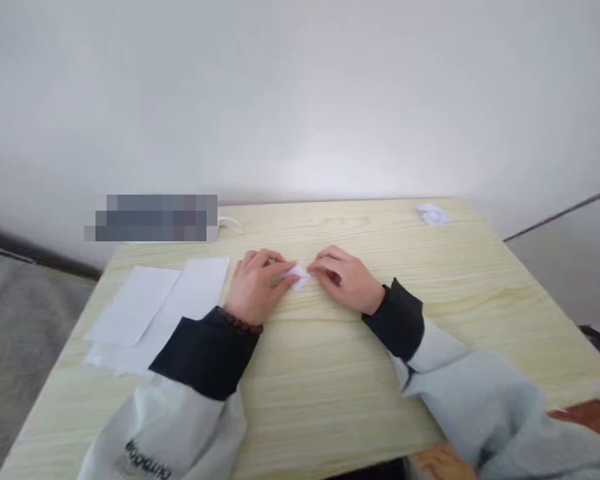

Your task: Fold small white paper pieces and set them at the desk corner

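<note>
A small folded piece of white paper (300, 276) lies low over the middle of the table, between my two hands. My left hand (260, 283) pinches its left side between thumb and fingers. At the right corner, the fingertips of my right hand (345, 277) are pressed together on the paper. Both wrists rest near the tabletop, and a dark beaded bracelet circles the left one. The exact folds in the paper are too small to make out.
Several white paper sheets (135, 305) overlap on the left of the wood-patterned table (320, 400). A blurred-out object (155, 219) with a white strap stands at the back left. Folded white paper (433, 214) lies at the back right. A white wall (300, 100) borders the far edge.
</note>
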Action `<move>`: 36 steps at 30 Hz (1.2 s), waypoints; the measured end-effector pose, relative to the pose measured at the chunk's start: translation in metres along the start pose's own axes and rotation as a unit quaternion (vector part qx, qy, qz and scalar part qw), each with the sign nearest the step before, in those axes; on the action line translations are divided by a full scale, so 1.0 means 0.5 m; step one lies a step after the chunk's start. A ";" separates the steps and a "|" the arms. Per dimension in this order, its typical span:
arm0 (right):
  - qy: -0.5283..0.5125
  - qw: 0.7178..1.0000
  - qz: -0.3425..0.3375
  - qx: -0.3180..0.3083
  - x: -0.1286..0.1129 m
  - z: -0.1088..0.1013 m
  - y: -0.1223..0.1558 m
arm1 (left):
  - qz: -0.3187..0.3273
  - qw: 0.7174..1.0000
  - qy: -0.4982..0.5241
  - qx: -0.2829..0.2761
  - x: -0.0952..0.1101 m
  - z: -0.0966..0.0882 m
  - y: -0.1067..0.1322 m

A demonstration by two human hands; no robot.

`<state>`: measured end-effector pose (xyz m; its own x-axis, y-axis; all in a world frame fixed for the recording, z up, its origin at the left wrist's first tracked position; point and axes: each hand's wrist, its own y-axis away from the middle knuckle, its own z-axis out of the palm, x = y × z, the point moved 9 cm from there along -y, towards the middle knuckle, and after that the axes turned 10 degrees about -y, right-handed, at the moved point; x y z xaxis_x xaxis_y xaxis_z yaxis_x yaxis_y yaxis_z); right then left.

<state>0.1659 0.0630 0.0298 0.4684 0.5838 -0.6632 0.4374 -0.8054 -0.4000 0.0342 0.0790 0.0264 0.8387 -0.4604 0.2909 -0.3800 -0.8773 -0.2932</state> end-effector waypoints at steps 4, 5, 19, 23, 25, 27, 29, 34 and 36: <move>0.031 0.999 0.010 -0.021 -0.009 0.011 -0.004 | -0.027 0.998 0.064 -0.009 -0.005 -0.001 -0.007; 0.041 0.999 0.011 -0.028 -0.010 0.014 -0.005 | -0.038 0.995 0.095 -0.014 -0.008 0.001 -0.008; -0.050 0.998 0.016 -0.037 -0.017 0.008 -0.007 | -0.076 0.963 0.253 -0.052 -0.012 0.012 -0.008; -0.106 0.994 0.034 -0.015 -0.015 0.004 -0.006 | -0.090 0.960 0.258 -0.057 -0.016 0.015 -0.006; -0.108 0.993 0.044 -0.002 -0.012 0.001 -0.006 | -0.088 0.960 0.260 -0.062 -0.015 0.016 -0.006; -0.108 0.993 0.053 0.007 -0.007 -0.002 -0.005 | -0.075 0.959 0.265 -0.072 -0.010 0.017 -0.008; -0.108 0.992 0.059 0.010 -0.003 -0.003 -0.004 | -0.060 0.957 0.271 -0.086 -0.003 0.019 -0.009; -0.127 0.990 0.051 -0.018 -0.009 0.001 -0.002 | -0.068 0.950 0.287 -0.107 -0.009 0.024 -0.007; -0.126 0.991 0.044 -0.029 -0.012 0.003 -0.003 | -0.074 0.945 0.295 -0.121 -0.012 0.028 -0.005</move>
<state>0.1614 0.0604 0.0334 0.3027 0.4613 -0.8340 0.4499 -0.8406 -0.3017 0.0356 0.0859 0.0127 0.5529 -0.2639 0.7903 -0.4137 -0.9103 -0.0146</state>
